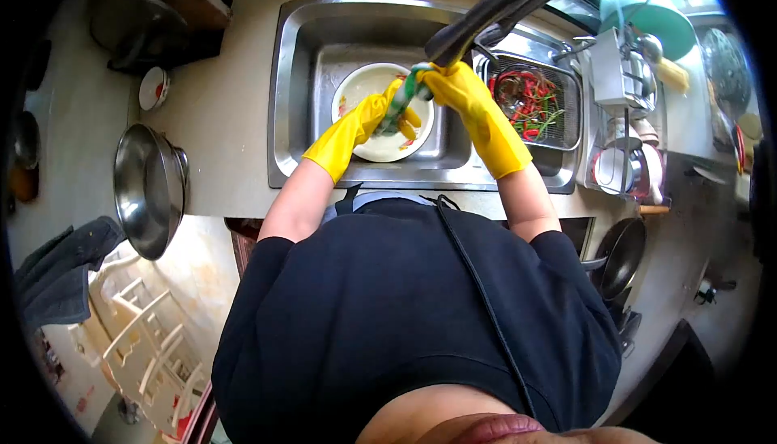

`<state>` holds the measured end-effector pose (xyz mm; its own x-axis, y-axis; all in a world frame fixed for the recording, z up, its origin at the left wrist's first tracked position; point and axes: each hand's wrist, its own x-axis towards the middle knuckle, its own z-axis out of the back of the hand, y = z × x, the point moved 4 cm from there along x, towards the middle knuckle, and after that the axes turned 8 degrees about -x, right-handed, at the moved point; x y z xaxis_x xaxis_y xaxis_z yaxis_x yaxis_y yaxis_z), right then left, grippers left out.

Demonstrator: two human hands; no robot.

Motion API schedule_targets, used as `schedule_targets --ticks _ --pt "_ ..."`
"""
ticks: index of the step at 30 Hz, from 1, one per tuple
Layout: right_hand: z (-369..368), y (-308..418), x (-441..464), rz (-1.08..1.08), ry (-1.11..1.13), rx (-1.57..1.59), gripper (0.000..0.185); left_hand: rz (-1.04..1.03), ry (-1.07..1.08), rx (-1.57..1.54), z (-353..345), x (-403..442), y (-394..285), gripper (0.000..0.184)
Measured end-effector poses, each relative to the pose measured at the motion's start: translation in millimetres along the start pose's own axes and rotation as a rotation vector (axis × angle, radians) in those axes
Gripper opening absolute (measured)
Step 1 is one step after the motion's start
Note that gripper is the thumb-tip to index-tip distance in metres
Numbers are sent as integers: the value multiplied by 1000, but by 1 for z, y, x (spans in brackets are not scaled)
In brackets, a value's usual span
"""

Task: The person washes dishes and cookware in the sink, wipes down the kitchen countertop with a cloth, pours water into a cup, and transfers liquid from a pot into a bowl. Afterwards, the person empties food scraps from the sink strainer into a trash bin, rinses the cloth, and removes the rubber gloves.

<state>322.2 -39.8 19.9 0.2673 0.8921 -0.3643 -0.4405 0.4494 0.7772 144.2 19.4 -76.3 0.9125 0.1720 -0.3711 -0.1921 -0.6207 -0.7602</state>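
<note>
Both my hands wear yellow rubber gloves and are raised over the sink. My left hand point(371, 118) is closed round the lower end of a green-and-white cloth point(401, 100). My right hand point(455, 88) grips the cloth's upper end, close beneath the dark faucet point(502, 11). Between the two hands the cloth is stretched and bunched. Below them a white bowl with a coloured pattern point(356, 92) sits in the left basin of the steel sink point(295, 63); my hands and the cloth hide part of it.
Right of my right hand, a wire basket point(558, 80) holds red chillies and green stalks over the second basin. A rack with utensils point(611, 72) stands further right. A large steel bowl point(150, 189) leans at the counter's left edge, with a small bowl point(154, 88) behind it.
</note>
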Motion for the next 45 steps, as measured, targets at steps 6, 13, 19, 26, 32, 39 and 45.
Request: schedule_targets --ticks 6,13,19,26,32,39,45 --pt "67 -9 -7 364 -849 -689 21 115 429 -624 -42 22 -11 80" --pt "49 -47 9 125 -627 -447 22 80 99 -1069 -55 39 -7 76" --pt "-17 34 -42 553 -501 -631 22 -4 43 -1090 -33 54 3 74" --pt "-16 12 -15 552 -198 -197 21 35 194 -1008 -1 43 -14 48" --pt "-14 -10 18 178 222 487 27 11 242 -671 -62 8 -86 72" --pt "-4 -7 8 209 -123 403 32 165 342 -679 -60 2 -83 63" --pt "12 -8 11 277 -137 310 42 266 122 -497 -36 10 -77 49"
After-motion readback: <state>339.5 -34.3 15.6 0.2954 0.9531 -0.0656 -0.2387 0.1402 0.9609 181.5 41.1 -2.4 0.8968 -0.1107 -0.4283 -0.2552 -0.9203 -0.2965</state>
